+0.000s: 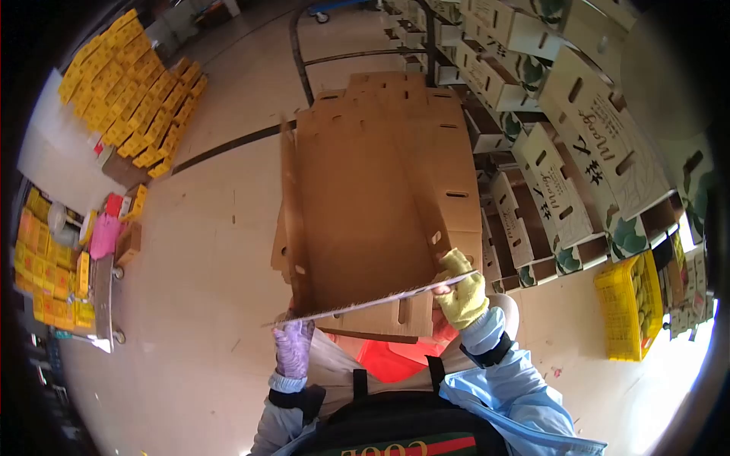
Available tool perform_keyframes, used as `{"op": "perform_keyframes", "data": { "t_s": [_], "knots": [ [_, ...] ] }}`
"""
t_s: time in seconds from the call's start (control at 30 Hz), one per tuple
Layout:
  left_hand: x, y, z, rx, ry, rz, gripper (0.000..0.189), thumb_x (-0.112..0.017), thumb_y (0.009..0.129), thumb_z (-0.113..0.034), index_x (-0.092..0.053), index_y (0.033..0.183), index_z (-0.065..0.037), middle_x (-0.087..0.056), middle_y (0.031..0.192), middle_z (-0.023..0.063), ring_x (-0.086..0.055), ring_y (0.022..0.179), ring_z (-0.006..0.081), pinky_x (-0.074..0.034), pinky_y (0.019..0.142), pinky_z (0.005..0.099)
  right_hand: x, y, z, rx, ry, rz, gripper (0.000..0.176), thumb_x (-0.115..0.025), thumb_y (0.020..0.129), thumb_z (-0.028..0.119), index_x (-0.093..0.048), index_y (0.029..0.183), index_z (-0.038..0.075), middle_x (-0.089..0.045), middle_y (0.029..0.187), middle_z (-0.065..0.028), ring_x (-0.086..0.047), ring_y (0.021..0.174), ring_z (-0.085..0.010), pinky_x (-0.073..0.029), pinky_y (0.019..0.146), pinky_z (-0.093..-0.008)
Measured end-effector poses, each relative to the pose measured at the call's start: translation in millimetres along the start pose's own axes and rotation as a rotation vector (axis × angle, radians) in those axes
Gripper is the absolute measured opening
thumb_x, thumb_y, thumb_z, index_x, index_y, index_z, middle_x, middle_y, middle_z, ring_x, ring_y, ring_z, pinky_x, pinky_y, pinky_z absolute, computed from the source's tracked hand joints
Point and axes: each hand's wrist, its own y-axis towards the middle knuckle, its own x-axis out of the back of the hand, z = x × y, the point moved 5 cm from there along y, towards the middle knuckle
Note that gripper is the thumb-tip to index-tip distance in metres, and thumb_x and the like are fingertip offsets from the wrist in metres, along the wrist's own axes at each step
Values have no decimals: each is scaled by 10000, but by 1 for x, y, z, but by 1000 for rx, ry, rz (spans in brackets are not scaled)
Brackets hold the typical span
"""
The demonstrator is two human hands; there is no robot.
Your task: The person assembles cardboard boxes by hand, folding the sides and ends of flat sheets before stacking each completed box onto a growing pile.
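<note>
**Both gloved hands clamp the near edge of a cardboard blank**

The left hand (293, 346), in a purple knitted glove, is closed around the left end of the near flap of a large flat brown corrugated cardboard box blank (372, 197), with the fingers curled up under the edge. The right hand (461, 295), in a yellow knitted glove, pinches the right end of the same flap, thumb on top and fingers wrapped below. The blank is held up in front of the person's chest, above the pale floor (213, 289). It stretches away from the body, its left side panel is folded upright, and slots are cut through its panels.

To the right, just beside the blank, stand stacks of folded white cartons with green leaf print (578, 152). A yellow plastic crate (627, 308) sits on the floor near them. Well apart to the upper left lies a spread of small yellow boxes (129, 91). At the left edge a low cart (103, 296) carries more yellow packets.
</note>
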Motion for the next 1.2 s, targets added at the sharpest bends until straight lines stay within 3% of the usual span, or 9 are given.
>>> {"op": "perform_keyframes", "data": {
  "t_s": [0.1,0.33,0.5,0.6,0.67,0.77,0.83,0.87,1.2],
  "knots": [
    [8,5,-9,-99,853,-148,691,-537,896,-578,-470,1282,-10,-571,1169,83,-560,1038,193,-440,936,321,1,12,10,-30,69,-25,574,-727,812,347,-550,1196,-40,-652,1067,-184,-672,881,-285,-537,780,-343],
    [-57,62,-55,-225,1241,-363,524,-653,843,-512,-570,824,6,-614,709,104,-580,666,205,-474,653,371,-15,13,-4,-323,-5,-85,624,-740,781,203,-477,1289,-47,-629,990,-229,-655,781,-306,-524,691,-364],
    [-38,88,-42,-140,1152,-355,401,-720,822,-353,-585,973,-7,-612,785,126,-595,725,243,-487,701,376,-10,33,31,13,-216,-278,678,-769,715,189,-487,1308,19,-551,1132,-264,-576,988,-404,-486,836,-480],
    [-107,68,-62,-947,1913,-160,489,-665,809,-225,-556,1270,-103,-566,1208,217,-527,1137,392,-385,995,514,-21,55,66,285,-588,100,838,-794,655,347,-431,1383,146,-462,1319,-260,-434,1230,-422,-304,1036,-595],
    [-101,76,-42,-947,1962,76,482,-653,820,-248,-556,1272,-113,-545,1253,213,-515,1170,386,-369,1016,521,-36,59,66,387,-609,401,846,-792,652,364,-430,1385,148,-447,1340,-257,-421,1246,-420,-296,1048,-584],
    [-139,67,-40,-807,1991,366,559,-634,832,-329,-501,1341,-137,-461,1375,194,-449,1268,367,-343,1060,503,-48,63,63,476,-656,708,796,-762,688,375,-432,1384,172,-445,1354,-244,-398,1276,-409,-274,1069,-564],
    [-149,69,-27,64,2166,576,713,-695,788,-359,-416,1411,-156,-414,1423,178,-412,1306,338,-344,1061,490,-57,54,42,338,-616,847,689,-740,711,323,-486,1332,170,-469,1317,-238,-415,1243,-402,-306,1054,-544],
    [-144,71,-21,203,2165,610,829,-701,772,-398,-306,1469,-185,-391,1439,184,-391,1318,352,-315,1075,502,-56,50,42,326,-630,829,626,-721,734,274,-500,1312,180,-494,1284,-210,-434,1219,-385,-345,1028,-514],
    [-94,14,48,93,2331,476,801,-627,748,-124,-315,1468,-286,-333,1459,213,-342,1337,411,-285,1106,492,-50,-42,45,346,-653,545,413,-575,790,165,-586,1202,193,-579,1126,-194,-543,1038,-362,-426,883,-525]
  ]
}}
